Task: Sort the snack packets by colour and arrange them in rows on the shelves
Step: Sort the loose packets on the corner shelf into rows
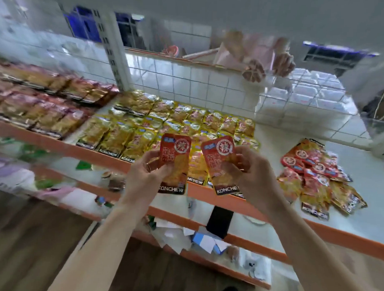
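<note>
Your left hand [147, 174] pinches the upright red packet [175, 160], your right hand [255, 176] the tilted red packet [221, 162], fingers curled round each, over the shelf [271, 139]

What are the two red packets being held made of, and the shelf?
The left red packet and right red packet look like thin glossy printed plastic or foil film: they glint and bend slightly. The shelf has a smooth white top and orange front edge, probably painted metal; uncertain.

White shelf [274, 135], orange edge — yellow packet rows [165, 122] left, red packet heap [312, 171] right.
</note>
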